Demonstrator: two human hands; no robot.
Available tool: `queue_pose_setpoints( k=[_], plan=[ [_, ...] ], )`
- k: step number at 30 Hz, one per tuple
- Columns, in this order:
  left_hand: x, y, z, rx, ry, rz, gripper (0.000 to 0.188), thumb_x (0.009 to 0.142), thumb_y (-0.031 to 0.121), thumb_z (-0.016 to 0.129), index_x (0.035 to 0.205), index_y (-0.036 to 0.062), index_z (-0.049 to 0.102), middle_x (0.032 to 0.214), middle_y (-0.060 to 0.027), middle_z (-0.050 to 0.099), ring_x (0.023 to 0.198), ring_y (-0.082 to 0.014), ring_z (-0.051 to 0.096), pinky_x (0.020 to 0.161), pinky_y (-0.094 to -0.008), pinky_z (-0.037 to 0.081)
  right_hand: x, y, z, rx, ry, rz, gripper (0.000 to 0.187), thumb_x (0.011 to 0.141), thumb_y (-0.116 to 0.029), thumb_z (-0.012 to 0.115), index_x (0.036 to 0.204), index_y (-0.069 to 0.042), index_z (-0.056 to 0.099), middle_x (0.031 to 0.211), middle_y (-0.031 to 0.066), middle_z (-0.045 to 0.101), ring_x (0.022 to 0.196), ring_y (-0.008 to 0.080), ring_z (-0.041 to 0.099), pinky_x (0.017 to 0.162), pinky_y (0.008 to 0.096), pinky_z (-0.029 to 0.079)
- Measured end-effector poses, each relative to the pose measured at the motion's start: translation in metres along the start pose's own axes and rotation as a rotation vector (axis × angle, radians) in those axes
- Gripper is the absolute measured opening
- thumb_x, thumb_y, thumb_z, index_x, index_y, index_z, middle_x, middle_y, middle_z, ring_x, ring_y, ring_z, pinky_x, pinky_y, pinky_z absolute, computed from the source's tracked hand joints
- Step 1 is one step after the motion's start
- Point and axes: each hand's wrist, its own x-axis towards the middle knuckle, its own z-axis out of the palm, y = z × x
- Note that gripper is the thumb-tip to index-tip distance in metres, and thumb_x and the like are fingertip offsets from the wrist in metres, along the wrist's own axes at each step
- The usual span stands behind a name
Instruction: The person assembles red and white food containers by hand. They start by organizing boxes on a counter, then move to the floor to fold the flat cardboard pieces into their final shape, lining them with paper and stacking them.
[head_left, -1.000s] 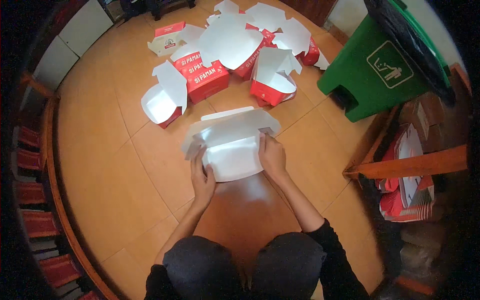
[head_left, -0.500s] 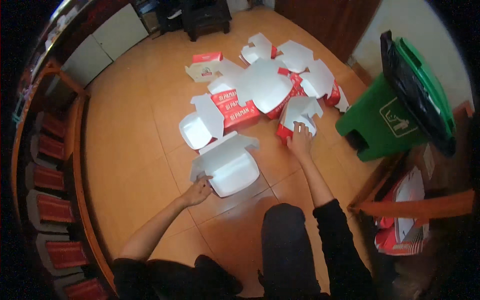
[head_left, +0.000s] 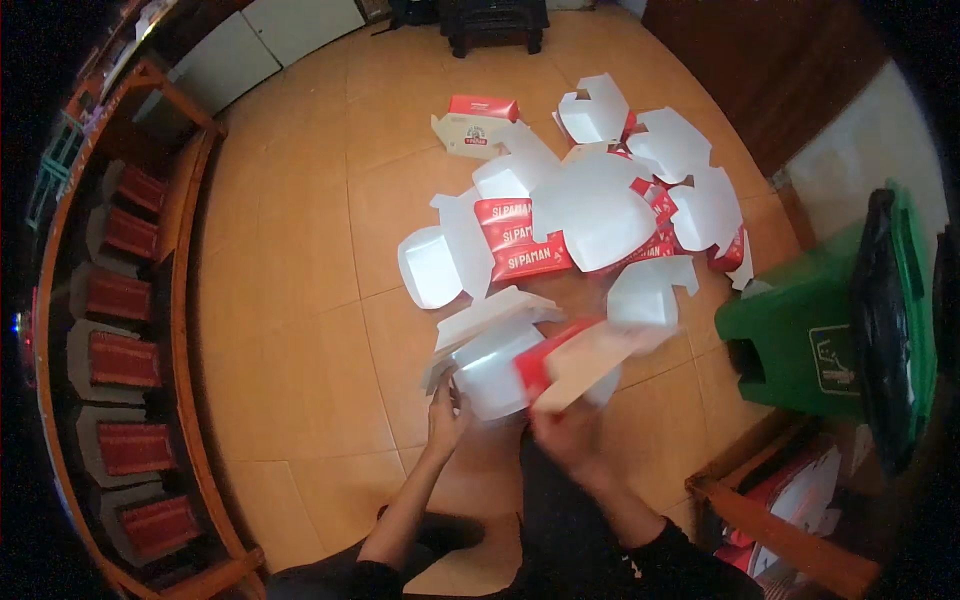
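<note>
An open food box (head_left: pixel 488 372) of folded card, white inside, sits on the floor in front of me with its lid raised. My left hand (head_left: pixel 447 418) pinches the near left edge of that box, thumb and fingers closed on the card. Over its right side my right hand (head_left: pixel 565 435) holds a second box, red and cream (head_left: pixel 575 362), smeared by motion and tilted. Just beyond the held box stands another open white box (head_left: pixel 645 292).
Several open boxes and stacked red cartons (head_left: pixel 530 258) crowd the floor ahead. A green bin (head_left: pixel 790 325) with a black bag stands at the right, above a wooden rack (head_left: pixel 790 540). Along the left runs a wooden shelf (head_left: pixel 185 330) holding several red-and-grey packs.
My right hand has come back toward me and left, bringing a red and cream box over the box at my left hand. The view has shifted, moving the scene rightward.
</note>
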Motion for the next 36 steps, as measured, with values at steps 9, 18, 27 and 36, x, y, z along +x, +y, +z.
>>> queue_pose_setpoints(
  k=[9, 18, 27, 36],
  plan=[
    [0.021, -0.034, 0.059, 0.356, 0.146, 0.384, 0.053, 0.086, 0.017, 0.065, 0.13, -0.0054, 0.046, 0.126, -0.0243, 0.054, 0.112, -0.0407, 0.055, 0.09, -0.0466, 0.049, 0.021, -0.003, 0.112, -0.149, -0.377, -0.073, 0.025, 0.082, -0.019, 0.064, 0.101, -0.004, 0.058, 0.097, 0.0162, 0.062, 0.072, 0.0367, 0.067, 0.059, 0.0467, 0.055],
    [0.014, 0.035, 0.058, -0.038, 0.22, 0.102, 0.068, 0.083, 0.017, 0.069, 0.146, 0.0108, 0.045, 0.124, -0.0183, 0.064, 0.104, -0.0352, 0.066, 0.086, -0.0406, 0.053, 0.028, 0.048, 0.116, -0.327, -0.391, -0.157, 0.03, 0.081, -0.028, 0.066, 0.101, -0.007, 0.057, 0.091, 0.0129, 0.064, 0.066, 0.0342, 0.068, 0.056, 0.0456, 0.054],
    [0.007, 0.053, 0.063, 0.217, 0.27, 0.139, 0.077, 0.076, 0.023, 0.075, 0.145, 0.0125, 0.041, 0.109, -0.0185, 0.067, 0.093, -0.0383, 0.067, 0.077, -0.0455, 0.054, 0.035, 0.057, 0.11, -0.367, -0.493, -0.171, 0.037, 0.08, -0.036, 0.067, 0.098, -0.003, 0.064, 0.085, 0.0171, 0.065, 0.064, 0.035, 0.068, 0.056, 0.0454, 0.055],
    [0.005, 0.065, 0.076, -0.043, 0.129, 0.014, 0.087, 0.073, 0.029, 0.079, 0.139, 0.0084, 0.027, 0.109, -0.027, 0.066, 0.088, -0.049, 0.066, 0.075, -0.0513, 0.054, 0.036, 0.072, 0.118, -0.32, -0.419, -0.166, 0.03, 0.083, -0.028, 0.067, 0.098, -0.003, 0.067, 0.096, 0.0176, 0.064, 0.07, 0.0342, 0.068, 0.062, 0.0429, 0.055]
  ],
)
